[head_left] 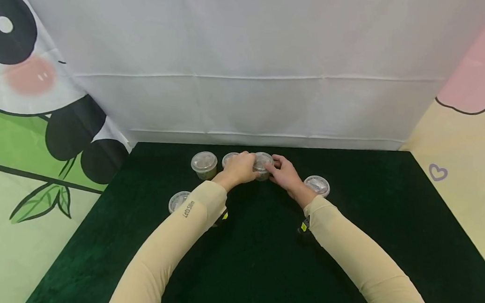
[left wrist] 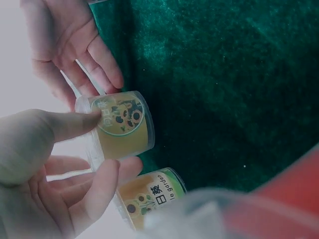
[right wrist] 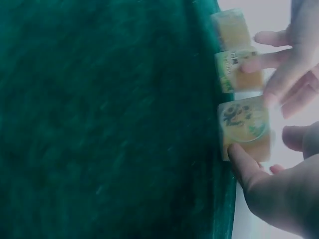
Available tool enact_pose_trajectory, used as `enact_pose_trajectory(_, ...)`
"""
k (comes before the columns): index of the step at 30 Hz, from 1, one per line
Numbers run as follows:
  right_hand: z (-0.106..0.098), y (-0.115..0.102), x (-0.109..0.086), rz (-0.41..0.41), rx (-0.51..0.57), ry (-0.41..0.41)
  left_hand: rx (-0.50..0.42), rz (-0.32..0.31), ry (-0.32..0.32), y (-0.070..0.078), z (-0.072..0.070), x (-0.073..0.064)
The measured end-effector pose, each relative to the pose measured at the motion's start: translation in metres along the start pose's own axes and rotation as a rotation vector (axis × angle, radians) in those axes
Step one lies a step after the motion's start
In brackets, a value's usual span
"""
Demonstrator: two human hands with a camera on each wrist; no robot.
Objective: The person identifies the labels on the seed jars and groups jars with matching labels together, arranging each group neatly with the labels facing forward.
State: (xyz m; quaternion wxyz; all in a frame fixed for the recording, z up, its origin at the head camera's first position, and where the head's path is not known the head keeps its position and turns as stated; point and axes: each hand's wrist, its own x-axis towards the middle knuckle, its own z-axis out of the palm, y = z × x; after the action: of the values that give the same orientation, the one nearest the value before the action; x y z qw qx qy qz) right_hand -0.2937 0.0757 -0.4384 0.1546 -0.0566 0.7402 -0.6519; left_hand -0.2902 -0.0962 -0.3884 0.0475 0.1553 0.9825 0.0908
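A clear plastic cup (head_left: 264, 160) with a lid, yellowish contents and a sunflower label stands near the back of the green cloth. My left hand (head_left: 238, 167) grips it from the left, its thumb (left wrist: 82, 123) lying across the label just under the lid. From the right, my right hand (head_left: 287, 176) holds the same cup, thumb (right wrist: 241, 162) low on its side and fingers toward the back. A second lidded cup (head_left: 229, 157) stands close to my left fingers, partly hidden by that hand; its printed label (left wrist: 149, 196) shows in the left wrist view.
Another lidded cup (head_left: 204, 164) stands at the back left. One more cup (head_left: 177, 201) is nearer, partly behind my left sleeve (head_left: 187, 218). To the right, a further cup (head_left: 317, 185) sits beside my right wrist. A white curtain (head_left: 245, 105) hangs behind the table (head_left: 251, 265).
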Motion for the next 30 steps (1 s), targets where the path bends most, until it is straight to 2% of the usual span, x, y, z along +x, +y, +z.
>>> enact_pose_trajectory(6, 0.000, 0.001, -0.004, -0.035, -0.107, 0.039, -0.019, 0.008, -0.014, 0.007, -0.005, 0.000)
enact_pose_trajectory(11, 0.003, 0.002, -0.007, -0.026, -0.139, 0.072, 0.041, -0.012, -0.025, 0.013, -0.004, 0.000)
enact_pose_trajectory(19, 0.006, 0.002, -0.006, -0.027, -0.134, 0.089, 0.034, -0.025, -0.011, 0.013, -0.002, -0.001)
enact_pose_trajectory(26, 0.008, 0.005, -0.008, -0.043, -0.123, 0.105, 0.025, -0.018, 0.020, 0.014, -0.001, -0.008)
enact_pose_trajectory(30, 0.008, 0.004, -0.008, -0.055, -0.127, 0.117, 0.027, -0.025, 0.017, 0.014, -0.001, -0.005)
